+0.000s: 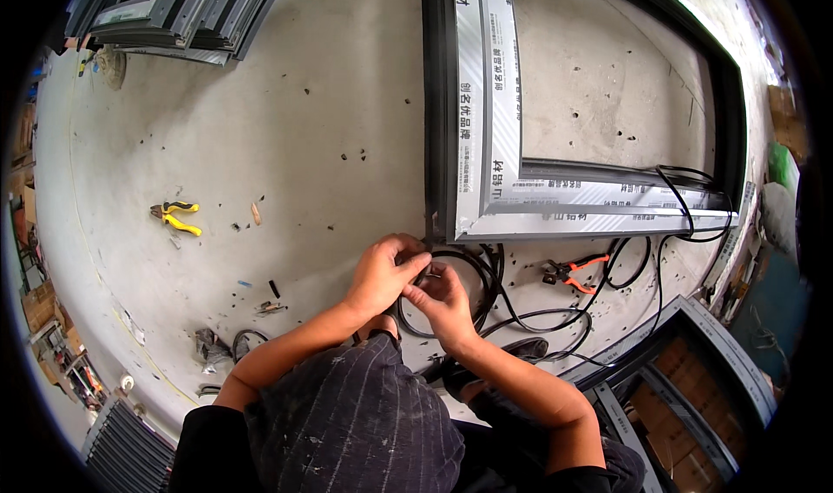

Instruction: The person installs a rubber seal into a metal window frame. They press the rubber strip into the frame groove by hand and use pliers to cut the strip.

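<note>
A window or door frame (473, 146) of grey profiles with printed protective film lies flat on the floor. Just below its near left corner, my left hand (382, 276) and my right hand (447, 306) meet, fingers closed around a black rubber strip. The strip (498, 276) runs off in loose loops under and to the right of my hands, and part of it drapes over the frame's near right corner. My fingers cover the short piece between them.
Orange-handled pliers (574, 274) lie right of the loops; yellow-handled pliers (176, 218) lie at left. Stacked profiles (173, 20) stand far left. Another frame (729, 354) is at lower right. Black scraps dot the floor, and a crumpled plastic bag (211, 349) sits lower left.
</note>
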`<state>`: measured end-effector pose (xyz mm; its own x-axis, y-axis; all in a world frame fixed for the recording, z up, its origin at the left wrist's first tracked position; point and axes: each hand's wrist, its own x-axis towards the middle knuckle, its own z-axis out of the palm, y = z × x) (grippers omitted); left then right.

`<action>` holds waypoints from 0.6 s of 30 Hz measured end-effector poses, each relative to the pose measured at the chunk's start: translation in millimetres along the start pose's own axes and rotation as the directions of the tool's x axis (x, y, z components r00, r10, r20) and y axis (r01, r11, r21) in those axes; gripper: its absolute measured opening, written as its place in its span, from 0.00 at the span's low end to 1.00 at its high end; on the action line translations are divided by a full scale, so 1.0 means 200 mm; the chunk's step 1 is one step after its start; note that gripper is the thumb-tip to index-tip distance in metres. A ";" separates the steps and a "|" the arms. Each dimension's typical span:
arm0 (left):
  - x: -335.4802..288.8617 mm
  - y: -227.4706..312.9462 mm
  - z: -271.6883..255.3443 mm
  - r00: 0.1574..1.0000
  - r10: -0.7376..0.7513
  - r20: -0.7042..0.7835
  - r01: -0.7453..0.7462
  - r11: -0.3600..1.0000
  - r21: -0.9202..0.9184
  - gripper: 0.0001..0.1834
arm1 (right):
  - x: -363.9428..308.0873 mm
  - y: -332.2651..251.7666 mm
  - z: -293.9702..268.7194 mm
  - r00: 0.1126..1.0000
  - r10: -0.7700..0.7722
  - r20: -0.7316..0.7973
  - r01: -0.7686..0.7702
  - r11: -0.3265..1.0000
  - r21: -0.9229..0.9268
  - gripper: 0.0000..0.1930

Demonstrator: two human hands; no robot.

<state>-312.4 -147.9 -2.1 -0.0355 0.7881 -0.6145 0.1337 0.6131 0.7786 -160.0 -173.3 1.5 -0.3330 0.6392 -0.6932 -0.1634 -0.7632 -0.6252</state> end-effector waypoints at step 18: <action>0.29 0.04 0.06 0.946 0.229 -0.230 -0.193 0.967 0.169 0.10 | 0.01 -0.18 -0.07 0.877 0.425 0.224 -0.470 0.855 0.220 0.15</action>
<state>-302.0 -97.9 -32.2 -0.2312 0.8982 -0.3738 0.3034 0.4316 0.8495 -141.8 -143.5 17.4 -0.5697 0.2154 -0.7932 -0.1874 -0.9737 -0.1298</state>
